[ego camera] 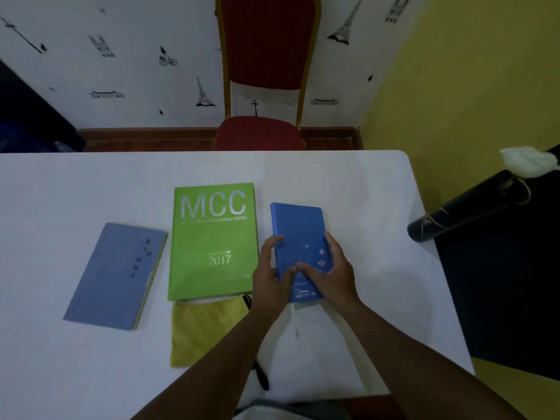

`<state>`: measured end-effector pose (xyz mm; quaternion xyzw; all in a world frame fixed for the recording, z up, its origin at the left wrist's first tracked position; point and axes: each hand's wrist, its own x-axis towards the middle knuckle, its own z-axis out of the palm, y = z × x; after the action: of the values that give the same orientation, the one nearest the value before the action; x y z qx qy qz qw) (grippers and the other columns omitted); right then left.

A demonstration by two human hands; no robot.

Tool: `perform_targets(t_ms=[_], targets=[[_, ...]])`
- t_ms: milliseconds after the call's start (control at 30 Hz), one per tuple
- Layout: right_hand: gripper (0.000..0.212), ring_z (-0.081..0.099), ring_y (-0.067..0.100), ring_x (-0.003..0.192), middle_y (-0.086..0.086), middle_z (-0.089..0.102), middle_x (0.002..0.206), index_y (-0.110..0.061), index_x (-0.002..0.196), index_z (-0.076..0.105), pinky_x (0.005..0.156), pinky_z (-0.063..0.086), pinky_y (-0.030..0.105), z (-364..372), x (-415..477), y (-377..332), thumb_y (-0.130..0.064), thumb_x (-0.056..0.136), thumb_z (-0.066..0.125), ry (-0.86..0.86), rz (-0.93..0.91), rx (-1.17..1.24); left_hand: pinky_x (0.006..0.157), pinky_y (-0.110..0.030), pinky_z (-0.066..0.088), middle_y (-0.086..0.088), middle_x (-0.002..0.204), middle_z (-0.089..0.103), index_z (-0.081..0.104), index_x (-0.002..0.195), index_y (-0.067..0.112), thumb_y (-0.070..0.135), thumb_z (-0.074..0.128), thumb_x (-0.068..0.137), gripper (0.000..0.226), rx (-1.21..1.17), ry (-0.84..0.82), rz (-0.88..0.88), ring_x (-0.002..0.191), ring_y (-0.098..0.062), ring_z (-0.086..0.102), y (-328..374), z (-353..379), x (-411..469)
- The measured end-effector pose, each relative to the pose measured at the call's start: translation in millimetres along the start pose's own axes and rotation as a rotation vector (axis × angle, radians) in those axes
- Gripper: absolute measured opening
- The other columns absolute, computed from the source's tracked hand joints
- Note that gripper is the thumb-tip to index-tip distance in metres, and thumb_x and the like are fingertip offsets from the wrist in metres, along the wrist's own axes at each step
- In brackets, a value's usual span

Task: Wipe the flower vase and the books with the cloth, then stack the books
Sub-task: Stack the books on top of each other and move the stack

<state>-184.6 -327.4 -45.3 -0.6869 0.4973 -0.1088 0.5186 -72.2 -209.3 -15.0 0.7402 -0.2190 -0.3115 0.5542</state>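
Three books lie on the white table (348, 183). A small blue notebook (298, 228) is at the right, and both hands hold its near end: my left hand (269, 274) on its left edge, my right hand (333, 271) on its right edge and cover. A large green book (212, 237) marked MCC 2017 lies in the middle. A grey-blue book (116, 274) lies tilted at the left. The yellow cloth (200, 328) lies flat on the table just below the green book, partly under my left forearm. A dark vase (463, 207) with a white flower (527, 160) stands off the table's right edge.
A red chair (260, 86) with a gold frame stands behind the table's far edge against the patterned wall. A thin black object (262, 377) lies near the table's front edge. A dark surface (509, 298) sits to the right below the vase.
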Motion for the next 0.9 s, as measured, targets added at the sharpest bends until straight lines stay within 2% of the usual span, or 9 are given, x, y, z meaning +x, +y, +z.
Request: perform_targets(t_ms=[67, 167, 233, 367, 567, 633, 700, 800, 900], targets=[[0.104, 0.056, 0.0, 0.121, -0.023, 0.048, 0.142, -0.037, 0.156, 0.03, 0.087, 0.049, 0.008, 6.3, -1.8, -6.0, -0.052, 0.072, 0.089, 0.033, 0.02, 0.074, 0.087, -0.016, 0.056, 0.008, 0.146, 0.046, 0.045, 0.142, 0.019, -0.004, 0.068, 0.093, 0.059, -0.056, 0.022, 0.027, 0.127, 0.002, 0.054, 5.9, -6.9, 5.1], [0.103, 0.055, -0.016, 0.11, -0.027, 0.044, 0.14, -0.034, 0.156, 0.03, 0.074, 0.045, -0.003, 21.1, -4.9, -18.1, -0.05, 0.074, 0.089, 0.052, 0.054, 0.146, 0.103, -0.045, 0.054, -0.008, 0.15, 0.045, 0.042, 0.144, 0.008, -0.015, 0.061, 0.093, 0.059, -0.202, 0.03, -0.005, 0.139, -0.018, 0.049, 9.4, -30.8, 12.2], [0.096, 0.056, -0.013, 0.11, -0.022, 0.048, 0.14, -0.03, 0.156, 0.033, 0.079, 0.044, -0.001, 35.1, -3.0, -29.7, -0.041, 0.078, 0.088, 0.022, 0.057, 0.144, 0.101, -0.056, 0.054, -0.009, 0.15, 0.047, 0.04, 0.143, 0.009, -0.016, 0.058, 0.094, 0.058, -0.263, 0.028, -0.039, 0.136, -0.024, 0.053, 9.1, -52.9, 14.6], [0.082, 0.06, 0.011, 0.122, 0.001, 0.059, 0.143, -0.015, 0.154, 0.041, 0.095, 0.05, 0.016, 63.7, 7.3, -53.3, -0.006, 0.084, 0.084, -0.025, 0.091, 0.245, 0.09, -0.059, 0.059, -0.006, 0.148, 0.053, 0.04, 0.138, 0.016, -0.011, 0.057, 0.097, 0.052, -0.314, 0.048, -0.097, 0.122, -0.033, 0.064, -3.4, -99.3, 18.3], [0.066, 0.069, -0.012, 0.094, -0.009, 0.07, 0.12, -0.013, 0.143, 0.058, 0.078, 0.058, 0.012, 113.1, 7.8, -77.1, 0.002, 0.083, 0.08, -0.062, 0.103, 0.257, 0.08, -0.038, 0.064, 0.0, 0.142, 0.056, 0.045, 0.133, 0.027, -0.01, 0.054, 0.099, 0.051, -0.202, 0.124, -0.155, 0.118, -0.021, 0.066, -30.0, -150.0, 31.8], [0.063, 0.071, -0.005, 0.099, -0.011, 0.071, 0.117, -0.016, 0.142, 0.06, 0.087, 0.062, 0.024, 127.0, 4.8, -85.2, 0.0, 0.084, 0.078, -0.069, 0.094, 0.251, 0.091, -0.044, 0.06, -0.003, 0.145, 0.051, 0.043, 0.141, 0.024, -0.007, 0.048, 0.102, 0.05, -0.062, 0.117, -0.169, 0.127, -0.023, 0.059, -37.8, -162.6, 38.5], [0.064, 0.07, 0.004, 0.104, -0.01, 0.07, 0.12, -0.018, 0.144, 0.059, 0.085, 0.062, 0.023, 138.2, 1.0, -92.3, -0.003, 0.086, 0.078, -0.069, 0.08, 0.224, 0.105, -0.04, 0.049, -0.014, 0.15, 0.044, 0.035, 0.153, 0.016, -0.002, 0.045, 0.104, 0.053, 0.129, 0.079, -0.166, 0.134, -0.027, 0.05, -46.4, -175.3, 44.0], [0.065, 0.066, 0.002, 0.106, -0.009, 0.066, 0.129, -0.02, 0.148, 0.054, 0.072, 0.055, 0.005, 148.5, -5.4, -94.9, -0.007, 0.089, 0.077, -0.062, 0.056, 0.155, 0.093, -0.021, 0.037, -0.022, 0.138, 0.044, 0.018, 0.161, 0.02, 0.008, 0.046, 0.106, 0.063, 0.369, 0.028, -0.174, 0.107, -0.012, 0.048, -52.9, -186.6, 45.7], [0.066, 0.065, 0.007, 0.114, -0.001, 0.065, 0.138, -0.02, 0.151, 0.05, 0.082, 0.056, 0.011, 150.8, -7.6, -94.9, -0.014, 0.091, 0.077, -0.045, 0.011, 0.037, 0.087, -0.016, 0.033, -0.024, 0.131, 0.039, 0.005, 0.161, 0.025, 0.014, 0.046, 0.107, 0.069, 0.45, -0.004, -0.18, 0.102, -0.014, 0.043, -56.2, -188.3, 43.2]])
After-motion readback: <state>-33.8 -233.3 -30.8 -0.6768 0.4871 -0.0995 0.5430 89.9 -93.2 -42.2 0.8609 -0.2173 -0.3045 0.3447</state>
